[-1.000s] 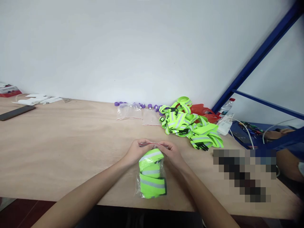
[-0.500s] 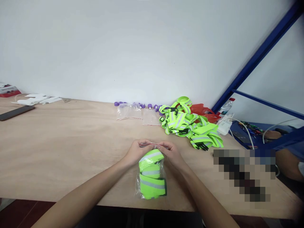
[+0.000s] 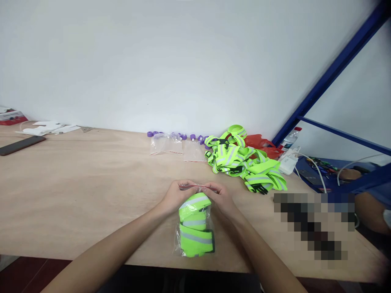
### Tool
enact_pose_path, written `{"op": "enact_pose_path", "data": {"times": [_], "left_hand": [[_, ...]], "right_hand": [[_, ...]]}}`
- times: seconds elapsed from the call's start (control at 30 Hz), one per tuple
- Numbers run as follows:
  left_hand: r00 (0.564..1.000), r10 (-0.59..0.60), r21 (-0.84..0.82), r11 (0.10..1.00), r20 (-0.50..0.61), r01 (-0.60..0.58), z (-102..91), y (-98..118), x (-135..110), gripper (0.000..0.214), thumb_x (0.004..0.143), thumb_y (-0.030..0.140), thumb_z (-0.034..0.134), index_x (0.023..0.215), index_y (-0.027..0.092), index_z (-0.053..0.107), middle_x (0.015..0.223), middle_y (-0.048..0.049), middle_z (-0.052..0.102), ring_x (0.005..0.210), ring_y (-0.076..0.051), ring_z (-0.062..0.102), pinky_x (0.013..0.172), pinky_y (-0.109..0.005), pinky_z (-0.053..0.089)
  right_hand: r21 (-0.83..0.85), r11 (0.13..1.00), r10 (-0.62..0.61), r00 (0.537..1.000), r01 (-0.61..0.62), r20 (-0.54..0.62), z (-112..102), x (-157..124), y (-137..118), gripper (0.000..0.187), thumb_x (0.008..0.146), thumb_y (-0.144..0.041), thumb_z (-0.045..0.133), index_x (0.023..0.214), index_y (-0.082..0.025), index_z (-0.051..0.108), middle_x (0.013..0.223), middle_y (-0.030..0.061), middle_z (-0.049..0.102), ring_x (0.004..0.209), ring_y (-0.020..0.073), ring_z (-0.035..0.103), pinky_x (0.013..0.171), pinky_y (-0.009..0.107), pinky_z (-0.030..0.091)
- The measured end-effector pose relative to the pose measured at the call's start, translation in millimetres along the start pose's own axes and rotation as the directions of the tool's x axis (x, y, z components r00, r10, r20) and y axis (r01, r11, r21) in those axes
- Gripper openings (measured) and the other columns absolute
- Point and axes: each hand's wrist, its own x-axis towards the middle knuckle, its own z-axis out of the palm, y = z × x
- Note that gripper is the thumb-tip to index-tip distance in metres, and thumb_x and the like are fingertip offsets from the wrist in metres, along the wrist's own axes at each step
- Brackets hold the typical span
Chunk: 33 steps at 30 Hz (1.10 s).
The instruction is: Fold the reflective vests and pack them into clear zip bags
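Note:
Near the table's front edge lies a clear plastic zip bag (image 3: 176,243) with a folded neon-green reflective strap (image 3: 195,238) inside. My left hand (image 3: 177,195) pinches the left part of the bag's red-lined top edge. On the right part of the same edge, my right hand (image 3: 220,196) is closed too, its thumb close to the left thumb. The bag's top edge points away from me, toward the wall. Beyond my right hand is a tangled heap of similar neon-green straps (image 3: 232,156) with grey stripes and black buckles.
Two clear bags (image 3: 166,144) and several purple caps (image 3: 184,136) lie along the wall. Behind the heap are a red plastic bag (image 3: 259,141), a bottle (image 3: 290,139) and a white charger (image 3: 289,161). At left are a dark phone (image 3: 23,145) and white paper scraps (image 3: 49,128). A blue frame (image 3: 336,69) rises at right.
Almost nothing differs. Both hands keep their pinch on the bag's top edge, and the view has shifted very slightly.

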Motion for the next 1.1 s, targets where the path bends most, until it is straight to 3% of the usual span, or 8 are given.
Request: {"op": "enact_pose_path", "data": {"times": [0.57,1.1], "left_hand": [[1.000,-0.008,-0.002,1.000,0.000,0.008,-0.6,-0.2,-1.1,0.042,0.064,0.051,0.087,0.078,0.014,0.076,0.083,-0.0084,0.076,0.079,-0.023,0.068,0.072,-0.030,0.050],[1.000,0.023,-0.020,1.000,0.009,-0.023,0.8,-2.6,-0.7,0.042,0.065,0.052,0.086,0.079,0.014,0.076,0.087,-0.0096,0.077,0.083,-0.024,0.070,0.076,-0.032,0.053]], "right_hand": [[-0.023,1.000,0.014,1.000,-0.014,-0.001,0.0,-0.8,-0.7,0.037,0.078,-0.056,0.074,0.076,-0.019,0.074,0.073,0.0024,0.068,0.070,0.0173,0.057,0.063,0.028,0.044],[-0.031,0.999,0.007,1.000,-0.007,-0.004,0.8,-2.3,-4.9,0.035,0.077,-0.055,0.075,0.078,-0.019,0.075,0.076,0.0029,0.069,0.072,0.0183,0.058,0.065,0.028,0.045]]}}
